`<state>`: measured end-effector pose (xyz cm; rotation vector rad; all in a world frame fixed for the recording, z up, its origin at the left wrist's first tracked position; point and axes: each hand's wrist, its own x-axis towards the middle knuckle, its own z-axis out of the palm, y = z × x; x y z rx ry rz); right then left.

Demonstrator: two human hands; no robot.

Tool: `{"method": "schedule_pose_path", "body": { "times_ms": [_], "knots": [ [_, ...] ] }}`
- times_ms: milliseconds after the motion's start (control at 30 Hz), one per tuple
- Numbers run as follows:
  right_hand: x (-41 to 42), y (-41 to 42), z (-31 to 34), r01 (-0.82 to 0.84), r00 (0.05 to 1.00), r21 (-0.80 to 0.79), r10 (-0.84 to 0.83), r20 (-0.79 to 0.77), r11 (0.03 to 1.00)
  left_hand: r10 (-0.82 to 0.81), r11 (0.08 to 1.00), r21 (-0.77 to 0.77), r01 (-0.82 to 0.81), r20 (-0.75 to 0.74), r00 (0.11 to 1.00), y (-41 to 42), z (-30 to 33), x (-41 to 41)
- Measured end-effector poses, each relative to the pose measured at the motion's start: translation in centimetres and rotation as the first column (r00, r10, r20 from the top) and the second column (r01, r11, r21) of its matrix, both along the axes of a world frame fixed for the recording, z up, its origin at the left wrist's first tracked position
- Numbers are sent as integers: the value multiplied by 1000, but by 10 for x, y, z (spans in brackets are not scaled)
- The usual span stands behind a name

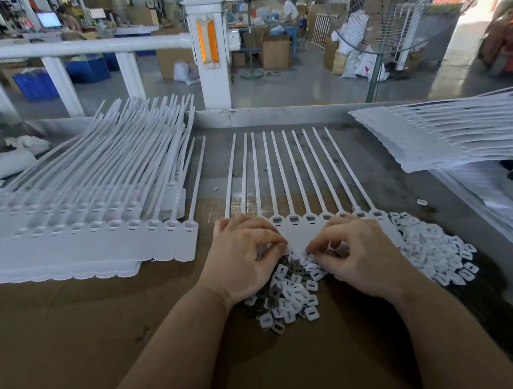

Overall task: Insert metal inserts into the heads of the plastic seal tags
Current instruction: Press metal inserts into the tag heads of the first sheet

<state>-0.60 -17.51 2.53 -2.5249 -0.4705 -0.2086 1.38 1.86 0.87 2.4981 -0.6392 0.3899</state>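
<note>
Step in hand looked like pick-up: both hands were in the loose parts, none seen going into a head yet.

Far left of the left hand: stacked sheets of seal tags [76,241], straps fanned away from the person. Whether their heads were filled, couldn't tell.

Left hand [244,257] sat just left of centre, fingers curled down, tips at the near edge of the working strip of tags [298,231]. It seemed to pinch something small; too hidden to confirm.

Between and below both hands: pile of inserts [289,297], mixed white frames and grey metal-looking pieces, touching both hands.

Right hand [356,253] mirrored it, fingers curled over white pieces at the pile's top edge, grip unclear.

The strip's heads [310,218] lay just beyond the fingertips, dark slots showing, straps running away in a flat row.

Right of the right hand: second heap of white pieces [433,250]; beyond it, another tag stack [460,133].

Next move, my read: isolate one insert, orient it to a slot, press it square.
</note>
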Motion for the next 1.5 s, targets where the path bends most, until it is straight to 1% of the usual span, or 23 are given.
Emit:
{"method": "schedule_pose_path", "body": {
  "times_ms": [133,267,367,467,567,700,833,1033,1267,1500],
  "knots": [
    [3,0,-4,11,1000,15,-11,24,1000,7,999,-40,-8,-2,1000,1,0,1],
    [4,2,-8,75,990,146,-90,104,987,9,996,-93,-10,-7,1000,1,0,2],
    [3,5,-9,114,981,251,-148,122,961,24,995,-97,-23,4,1000,1,-1,2],
    [3,7,-10,132,971,291,-183,156,948,50,995,-92,-49,8,999,1,-3,3],
    [5,11,-11,133,969,311,-190,159,941,96,994,-52,-96,11,995,0,-5,5],
    [13,21,-6,124,972,283,-174,158,951,137,990,7,-137,22,990,-2,-8,7],
    [26,36,1,104,984,229,-134,120,968,158,987,-6,-158,35,987,-3,-9,7],
    [45,53,1,130,984,134,-144,100,982,184,983,-33,-182,41,982,-3,-9,8],
    [47,50,-9,171,975,73,-179,132,983,190,981,-53,-188,25,982,-3,-9,8],
    [47,47,-7,128,983,-11,-125,132,992,195,979,-61,-195,3,981,-3,-9,8]
  ]
}}
